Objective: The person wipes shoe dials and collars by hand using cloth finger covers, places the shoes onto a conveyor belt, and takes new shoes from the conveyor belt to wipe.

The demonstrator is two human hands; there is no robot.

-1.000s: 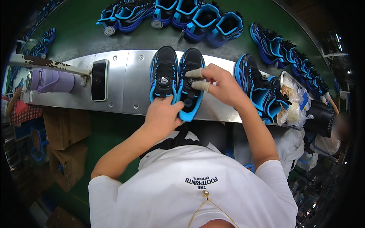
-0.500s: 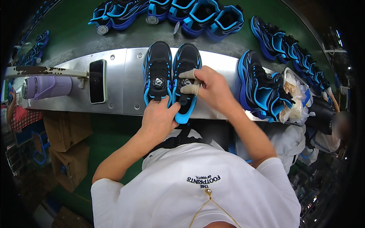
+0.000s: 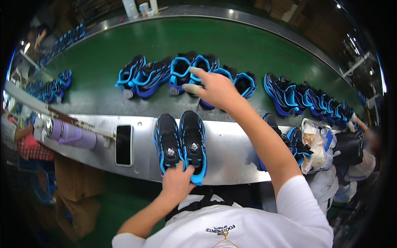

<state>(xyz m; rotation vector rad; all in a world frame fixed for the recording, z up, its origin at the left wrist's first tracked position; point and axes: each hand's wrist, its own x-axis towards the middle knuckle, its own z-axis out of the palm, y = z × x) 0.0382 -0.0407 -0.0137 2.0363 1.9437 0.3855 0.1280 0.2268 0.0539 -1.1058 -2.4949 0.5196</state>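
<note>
Two black-and-blue sneakers [image 3: 180, 142] stand side by side, toes pointing away from the person, on a curved metal shelf [image 3: 231, 151] that edges a wide green conveyor belt [image 3: 165, 45]. Only one view exists, from the head camera looking down. Beyond the belt's far rim the room is dim and hard to read, with a few pale containers [image 3: 140, 8] at the top edge. On the belt, a row of matching sneakers [image 3: 182, 74] lies across the middle, with more to the right [image 3: 306, 99] and far left [image 3: 49, 89]. The left hand [image 3: 177, 182] rests on the heels of the pair, fingers curled over the near edge, thumb between the shoes. The right hand [image 3: 213, 89] reaches over the belt above the row, fingers spread apart, holding nothing; its forearm hides some shoes behind it. On the shelf lie a black phone [image 3: 123, 145], a purple bottle [image 3: 74, 135] on its side, and a clear bag [image 3: 316, 144].
</note>
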